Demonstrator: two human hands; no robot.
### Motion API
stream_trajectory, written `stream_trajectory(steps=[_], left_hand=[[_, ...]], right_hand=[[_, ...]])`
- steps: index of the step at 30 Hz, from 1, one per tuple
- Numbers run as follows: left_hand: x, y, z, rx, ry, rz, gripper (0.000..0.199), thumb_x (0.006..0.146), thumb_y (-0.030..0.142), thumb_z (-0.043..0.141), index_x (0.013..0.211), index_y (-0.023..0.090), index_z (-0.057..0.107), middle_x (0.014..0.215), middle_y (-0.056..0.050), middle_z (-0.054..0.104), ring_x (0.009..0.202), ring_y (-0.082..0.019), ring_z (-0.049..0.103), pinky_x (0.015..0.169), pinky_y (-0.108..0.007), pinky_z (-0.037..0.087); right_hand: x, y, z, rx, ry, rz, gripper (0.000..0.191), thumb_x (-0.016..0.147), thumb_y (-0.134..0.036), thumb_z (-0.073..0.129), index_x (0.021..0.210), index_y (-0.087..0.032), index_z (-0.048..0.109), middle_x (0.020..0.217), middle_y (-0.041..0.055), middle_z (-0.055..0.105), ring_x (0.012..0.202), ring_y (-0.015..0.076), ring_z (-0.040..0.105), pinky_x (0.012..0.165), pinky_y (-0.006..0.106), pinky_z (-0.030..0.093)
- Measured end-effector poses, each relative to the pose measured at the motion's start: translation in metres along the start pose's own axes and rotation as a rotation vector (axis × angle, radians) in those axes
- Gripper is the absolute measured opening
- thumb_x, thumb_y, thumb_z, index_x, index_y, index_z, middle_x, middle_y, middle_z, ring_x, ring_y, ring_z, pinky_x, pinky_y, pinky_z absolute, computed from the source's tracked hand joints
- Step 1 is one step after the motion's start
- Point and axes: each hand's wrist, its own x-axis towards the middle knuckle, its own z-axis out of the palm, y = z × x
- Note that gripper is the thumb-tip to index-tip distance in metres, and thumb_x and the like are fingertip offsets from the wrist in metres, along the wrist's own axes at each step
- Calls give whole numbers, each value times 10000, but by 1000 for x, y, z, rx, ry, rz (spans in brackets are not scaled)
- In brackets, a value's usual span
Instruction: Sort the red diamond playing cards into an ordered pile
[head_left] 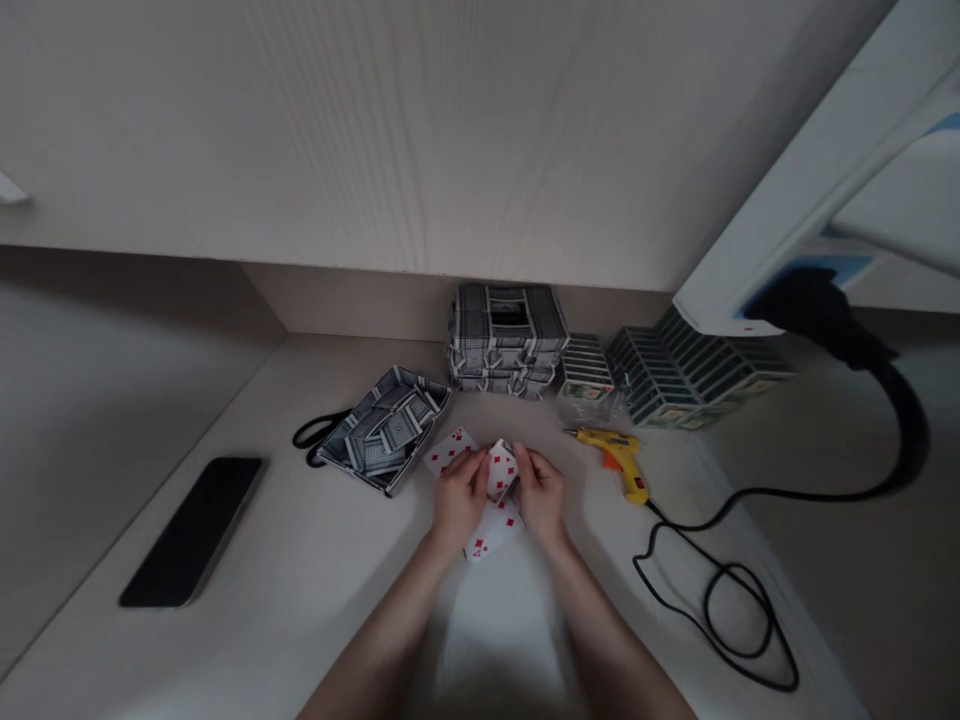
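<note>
Both hands meet over the middle of the white table, gripping one playing card (502,470) with red diamonds, which looks bent along its upper edge. My left hand (460,497) pinches its left side, and my right hand (541,492) pinches the right side. Under the hands, another diamond card (493,530) lies face up on the table. A further red-pipped card (450,449) rests just beyond my left hand, partly covered by it. To the left stands an open tray (390,487) built from patterned cards, with loose cards (401,428) inside.
Behind is a stacked structure of cards (510,345). Several card packs (652,375) stand at the back right. A yellow glue gun (616,455) lies right, its black cord (720,510) looping over the table. Scissors (319,430) and a phone (193,530) lie left. A cabinet panel (375,140) overhangs the back.
</note>
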Motion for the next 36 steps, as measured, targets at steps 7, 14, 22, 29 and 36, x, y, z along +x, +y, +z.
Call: stream_trajectory(steps=[7,14,22,29,36], left_hand=[[3,3,-8,-91,63,-20,262,848,236,427,1048,218,594,867,-42,584,839,-143,542,784,-288,435],[4,5,-7,-172,55,-104,269,854,235,392,1014,219,607,862,-36,541,845,-142,522,780,-282,416],[6,-2,-5,-356,166,-285,238,763,224,523,990,198,591,934,-41,605,868,-153,545,791,-284,404],[9,1,-9,-468,131,-352,210,768,257,488,918,179,613,894,-37,621,835,-156,550,761,-277,408],[11,3,-7,-469,152,-325,236,720,275,570,934,182,606,887,-35,611,854,-148,542,798,-276,401]], right_hand=[[-4,0,4,-1,-143,37,395,696,-440,590,959,-147,621,740,39,647,397,73,466,365,199,399],[-7,0,3,-18,-226,80,386,767,-458,502,946,-142,634,488,-14,563,358,99,476,369,206,409],[-7,-5,3,136,-343,192,429,742,-513,512,865,-123,641,470,4,598,386,123,537,419,229,454],[-2,-10,1,211,-394,276,395,666,-511,593,813,-146,618,453,-14,594,366,123,537,402,230,441],[-3,-9,2,186,-337,234,357,704,-495,560,774,-146,587,405,-45,526,322,77,430,352,190,343]])
